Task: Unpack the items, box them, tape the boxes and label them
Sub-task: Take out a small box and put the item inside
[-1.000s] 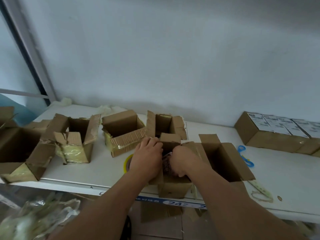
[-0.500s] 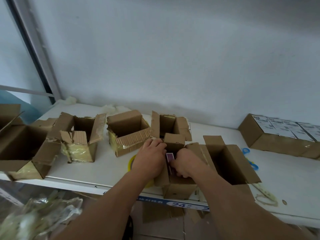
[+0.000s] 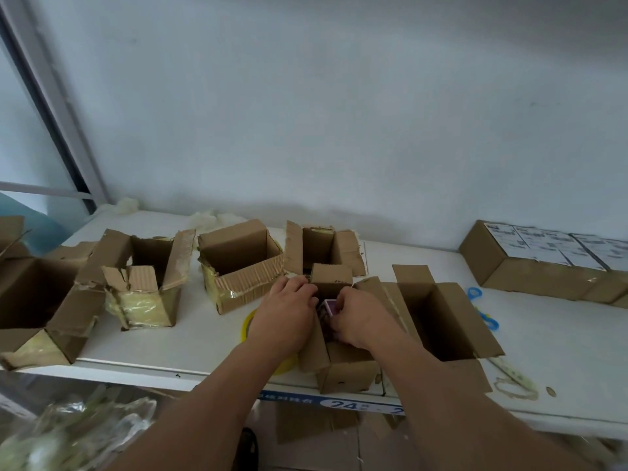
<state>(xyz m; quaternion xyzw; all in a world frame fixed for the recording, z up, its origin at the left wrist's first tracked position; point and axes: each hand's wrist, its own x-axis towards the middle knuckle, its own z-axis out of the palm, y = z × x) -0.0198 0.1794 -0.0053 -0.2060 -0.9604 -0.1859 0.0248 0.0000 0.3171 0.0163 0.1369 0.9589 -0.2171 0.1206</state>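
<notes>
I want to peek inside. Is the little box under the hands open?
Open. The small box has its flaps up, and both hands reach inside.

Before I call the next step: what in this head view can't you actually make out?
- Purple item: mostly hidden by both hands; type unclear.
- Small box contents: covered by the left hand and right hand.
- Labels on the closed boxes: print too small.
- Tape roll: largely behind the left hand.

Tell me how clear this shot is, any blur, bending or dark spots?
Head view: wide-angle bending bows the window frame at left; the plastic wrap at bottom left is smeared; soft, even light with a dim shadow along the wall base; both hands, left and right, and the small box look fairly sharp.
</notes>
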